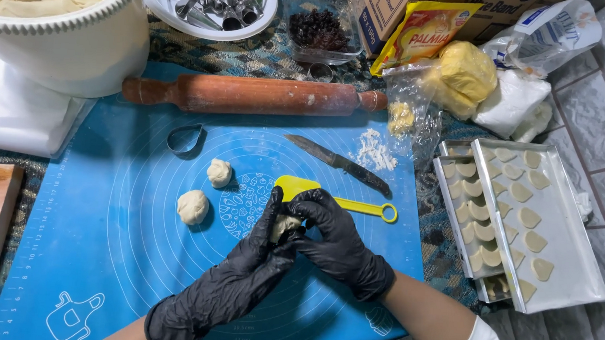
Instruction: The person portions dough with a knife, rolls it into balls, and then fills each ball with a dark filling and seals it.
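Both my hands wear black gloves and meet over the blue baking mat (pixel 131 250). My left hand (pixel 256 256) and my right hand (pixel 336 241) together pinch a small piece of pale dough (pixel 284 226) between their fingers. Two round dough balls (pixel 192 207) (pixel 219 173) lie on the mat to the left of my hands. A yellow plastic spoon (pixel 336 198) lies just beyond my fingers, and a knife (pixel 339 164) rests farther back.
A wooden rolling pin (pixel 251 95) lies across the mat's far edge, a metal cutter (pixel 184 139) near it. A white bowl of dough (pixel 62 21) stands back left. Metal trays (pixel 564 234) with shaped dough pieces sit at right; bags and a box behind.
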